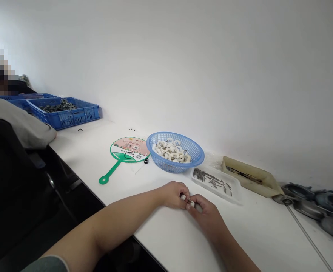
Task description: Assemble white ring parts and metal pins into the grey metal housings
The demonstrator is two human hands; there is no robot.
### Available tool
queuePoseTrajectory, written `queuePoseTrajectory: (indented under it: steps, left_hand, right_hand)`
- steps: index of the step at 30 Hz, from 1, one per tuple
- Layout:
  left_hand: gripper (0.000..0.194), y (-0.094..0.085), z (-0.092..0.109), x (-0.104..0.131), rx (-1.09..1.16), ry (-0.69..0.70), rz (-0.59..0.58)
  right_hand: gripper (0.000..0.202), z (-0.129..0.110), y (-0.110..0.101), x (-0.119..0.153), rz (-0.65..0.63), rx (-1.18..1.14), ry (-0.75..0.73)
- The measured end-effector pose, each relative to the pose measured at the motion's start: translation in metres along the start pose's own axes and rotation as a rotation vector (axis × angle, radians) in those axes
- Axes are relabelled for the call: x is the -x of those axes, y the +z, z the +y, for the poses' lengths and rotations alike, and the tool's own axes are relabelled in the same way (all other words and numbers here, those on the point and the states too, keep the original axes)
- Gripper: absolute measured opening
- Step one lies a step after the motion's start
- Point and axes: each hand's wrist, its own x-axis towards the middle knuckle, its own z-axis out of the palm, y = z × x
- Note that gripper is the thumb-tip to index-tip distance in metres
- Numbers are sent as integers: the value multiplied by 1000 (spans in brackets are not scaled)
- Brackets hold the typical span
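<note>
Close together above the white table [166, 241], my left hand [173, 194] and my right hand [207, 213] both grip a small white part [192, 204]. It looks like the white rings in the basket, with something thin and brownish across its middle; fingers cover most of it. Just beyond my hands stands a blue plastic basket [175, 166] holding many white ring-shaped pieces [172, 150] with metal bits. To its right, a shallow clear tray [237, 196] carries thin dark metal pins [211, 180].
A green-handled hand fan [110, 173] lies left of the basket, beside a small black ring [146, 161]. A beige bin [268, 189] and dark metal housings [310, 206] sit at right. Blue crates [78, 120] and a seated person's grey sleeve [22, 122] are at left.
</note>
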Motion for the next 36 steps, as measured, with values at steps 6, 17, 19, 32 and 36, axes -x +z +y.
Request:
queuePoseTrajectory:
  steps: [6, 17, 19, 32, 36]
  left_hand:
    - [15, 0, 1, 2, 7, -17, -5]
    - [15, -2, 1, 1, -27, -7, -6]
    - [15, -1, 0, 1, -26, -5, -6]
    - [15, 0, -1, 3, -44, 99, -38]
    - [14, 7, 0, 16, 42, 151, -33]
  right_hand:
    - [20, -7, -2, 1, -11, -38, 1]
    - [21, -1, 1, 0, -10, -39, 17]
    - [21, 0, 2, -1, -9, -38, 15]
    - [16, 0, -2, 1, -57, -30, -109]
    - [10, -2, 1, 14, -65, -99, -153]
